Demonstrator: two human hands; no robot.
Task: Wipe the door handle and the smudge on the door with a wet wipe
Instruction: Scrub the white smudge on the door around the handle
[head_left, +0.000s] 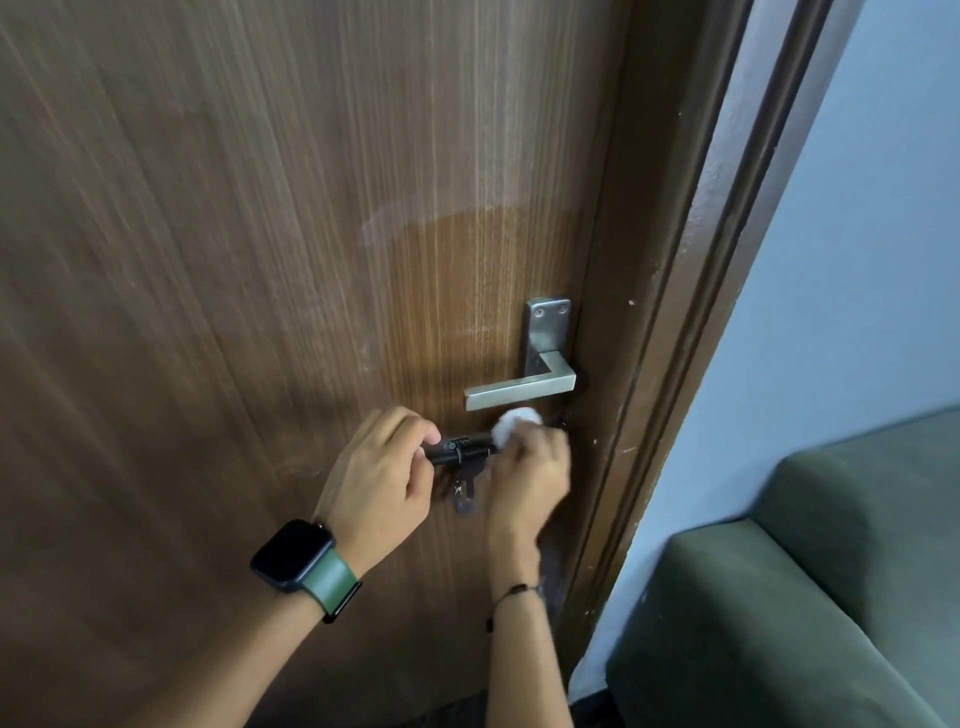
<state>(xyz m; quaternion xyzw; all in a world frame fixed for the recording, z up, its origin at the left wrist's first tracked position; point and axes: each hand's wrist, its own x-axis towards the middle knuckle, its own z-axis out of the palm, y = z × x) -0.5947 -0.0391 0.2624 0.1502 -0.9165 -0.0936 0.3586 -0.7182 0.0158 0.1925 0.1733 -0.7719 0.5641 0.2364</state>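
While the wet wipe (514, 425) is bunched in the right hand (527, 470) just below the door handle (519, 392), the step in hand appears to be cleaning the hardware near the latch edge of the door (234, 260), under the lever rather than on it.

Item: door handle. Metal lever on a tall backplate, close to the door's right edge; lever points left, bare of either hand.

Item: sliding bolt (460, 451). Dark, mounted just under the lever. The left hand (382, 467) has fingers curled round its left end, seemingly steadying it.

Item: wet wipe. White wad, showing above the right hand's knuckles, touching or nearly touching the bolt's right end; which of the two cannot be told through the blur.

Item: right hand. Fingers closed round the wipe, pressed toward the door.

Item: damp patch (467, 244). Darker arc on the panel above the handle, suggesting that area is already wiped; no distinct smudge can be made out.

Next move, as judged: lift the wad onto the lever and run along its length, keeping a firm pinch so the wipe does not slip.
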